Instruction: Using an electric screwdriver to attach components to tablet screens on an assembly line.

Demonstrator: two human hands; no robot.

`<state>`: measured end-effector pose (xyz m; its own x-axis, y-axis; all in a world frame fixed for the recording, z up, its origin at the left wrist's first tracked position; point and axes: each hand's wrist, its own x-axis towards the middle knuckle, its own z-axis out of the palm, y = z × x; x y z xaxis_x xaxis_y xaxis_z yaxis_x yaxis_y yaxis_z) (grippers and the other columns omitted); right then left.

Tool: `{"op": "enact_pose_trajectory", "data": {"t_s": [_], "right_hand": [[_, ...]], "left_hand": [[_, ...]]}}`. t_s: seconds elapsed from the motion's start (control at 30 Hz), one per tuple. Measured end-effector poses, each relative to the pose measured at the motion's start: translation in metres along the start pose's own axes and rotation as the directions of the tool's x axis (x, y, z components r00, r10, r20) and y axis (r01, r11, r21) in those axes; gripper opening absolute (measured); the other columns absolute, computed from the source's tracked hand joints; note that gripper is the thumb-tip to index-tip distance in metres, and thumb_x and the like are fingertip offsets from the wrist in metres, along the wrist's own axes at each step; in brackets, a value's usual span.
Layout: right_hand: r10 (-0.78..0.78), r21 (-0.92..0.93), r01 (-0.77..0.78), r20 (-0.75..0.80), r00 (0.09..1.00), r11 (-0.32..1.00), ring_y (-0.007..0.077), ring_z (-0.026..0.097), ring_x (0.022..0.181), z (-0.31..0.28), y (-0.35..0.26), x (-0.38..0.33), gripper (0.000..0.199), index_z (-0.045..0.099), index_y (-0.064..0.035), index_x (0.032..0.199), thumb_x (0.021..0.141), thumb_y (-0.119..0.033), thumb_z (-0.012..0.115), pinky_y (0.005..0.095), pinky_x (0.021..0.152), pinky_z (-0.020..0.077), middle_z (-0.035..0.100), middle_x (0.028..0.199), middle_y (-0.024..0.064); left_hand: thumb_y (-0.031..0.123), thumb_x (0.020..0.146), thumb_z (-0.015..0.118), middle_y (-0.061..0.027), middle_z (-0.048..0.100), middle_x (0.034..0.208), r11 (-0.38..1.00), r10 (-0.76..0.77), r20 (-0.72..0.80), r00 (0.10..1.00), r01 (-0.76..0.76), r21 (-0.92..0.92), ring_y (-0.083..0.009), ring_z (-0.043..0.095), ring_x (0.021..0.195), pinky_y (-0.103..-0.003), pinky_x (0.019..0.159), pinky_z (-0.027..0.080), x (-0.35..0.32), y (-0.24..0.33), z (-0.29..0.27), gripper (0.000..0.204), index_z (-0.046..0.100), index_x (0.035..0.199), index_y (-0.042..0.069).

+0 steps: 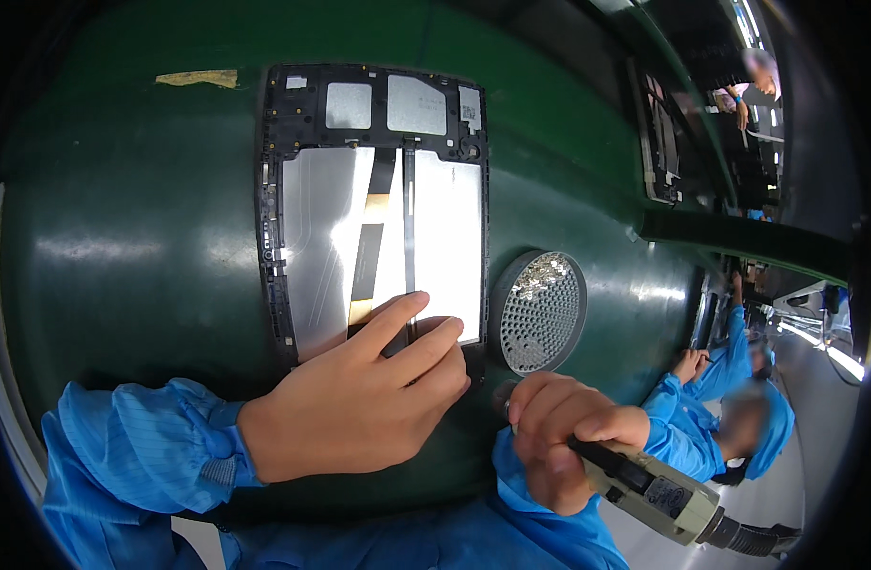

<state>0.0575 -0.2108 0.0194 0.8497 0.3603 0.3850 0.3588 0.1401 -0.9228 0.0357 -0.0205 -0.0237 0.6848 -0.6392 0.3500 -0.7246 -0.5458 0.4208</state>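
Observation:
A black tablet frame [274, 171] with a shiny silver back plate [445, 228] lies on the green table. Flat ribbon cables [367, 256] run down its middle. My left hand [364, 399] rests over the frame's lower edge, its fingers stretched out and apart across the plate. My right hand [559, 432] is wrapped around a beige and black electric screwdriver [659, 494], just below and right of the frame. The cord end of the screwdriver points to the lower right; its tip is hard to make out. Close above my right hand stands a round perforated tray [583, 313] with small screws [546, 274] at its far end.
The green table [150, 304] spreads around the frame, with a torn tan strip [198, 79] at its far left. A dark green bar [739, 242] crosses on the right. Beyond it, a person in blue [706, 427] works, and another person [754, 81] is farther off.

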Motion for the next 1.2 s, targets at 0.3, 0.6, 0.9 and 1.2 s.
{"op": "enact_pose_trajectory", "data": {"t_s": [0.3, 0.6, 0.9, 1.2], "right_hand": [[-0.049, 0.007, 0.053, -0.280, 0.959, 0.999, 0.0178, 0.050, 0.052, -0.015, -0.002, 0.011, 0.034, 0.044, -0.0058, 0.109, 0.079, -0.008, 0.058, 0.0364, 0.057, 0.0451, 0.047, 0.058, 0.0065], [-0.032, -0.072, 0.015, -0.247, 0.968, 0.997, 0.0148, 0.045, 0.051, -0.012, 0.011, 0.016, 0.034, 0.048, -0.0034, 0.111, 0.078, -0.010, 0.054, 0.0335, 0.054, 0.0398, 0.043, 0.057, 0.0028], [-0.032, -0.073, 0.017, -0.209, 0.977, 0.997, 0.0148, 0.045, 0.049, -0.015, 0.017, 0.018, 0.033, 0.048, -0.0033, 0.110, 0.078, -0.010, 0.055, 0.0338, 0.053, 0.0399, 0.043, 0.058, 0.0036], [-0.028, -0.043, 0.018, -0.240, 0.970, 0.999, 0.0193, 0.049, 0.050, -0.014, 0.016, 0.015, 0.033, 0.042, -0.0037, 0.109, 0.080, -0.005, 0.058, 0.0375, 0.056, 0.0457, 0.048, 0.059, 0.0077]], "left_hand": [[0.014, 0.080, 0.060, -0.0122, 0.061, 0.100, 1.000, -0.025, -0.025, 0.999, 0.025, -0.003, -0.0273, 0.053, 0.108, -0.047, 0.098, 0.037, -0.001, 0.002, 0.001, 0.024, 0.069, 0.101, 0.005], [0.012, 0.079, 0.059, -0.0116, 0.061, 0.098, 1.000, -0.013, -0.024, 1.000, 0.013, 0.016, -0.0273, 0.053, 0.108, -0.048, 0.099, 0.036, -0.001, 0.001, 0.003, 0.024, 0.069, 0.100, 0.004], [0.010, 0.079, 0.061, -0.0111, 0.062, 0.100, 0.999, -0.037, -0.017, 0.999, 0.036, -0.037, -0.0274, 0.053, 0.109, -0.049, 0.100, 0.036, -0.001, 0.000, 0.001, 0.022, 0.069, 0.099, 0.005], [0.010, 0.076, 0.066, -0.0115, 0.064, 0.093, 0.999, -0.014, -0.136, 0.991, 0.009, -0.038, -0.0286, 0.058, 0.101, -0.051, 0.096, 0.041, -0.005, -0.001, 0.002, 0.009, 0.070, 0.080, 0.002]]}}
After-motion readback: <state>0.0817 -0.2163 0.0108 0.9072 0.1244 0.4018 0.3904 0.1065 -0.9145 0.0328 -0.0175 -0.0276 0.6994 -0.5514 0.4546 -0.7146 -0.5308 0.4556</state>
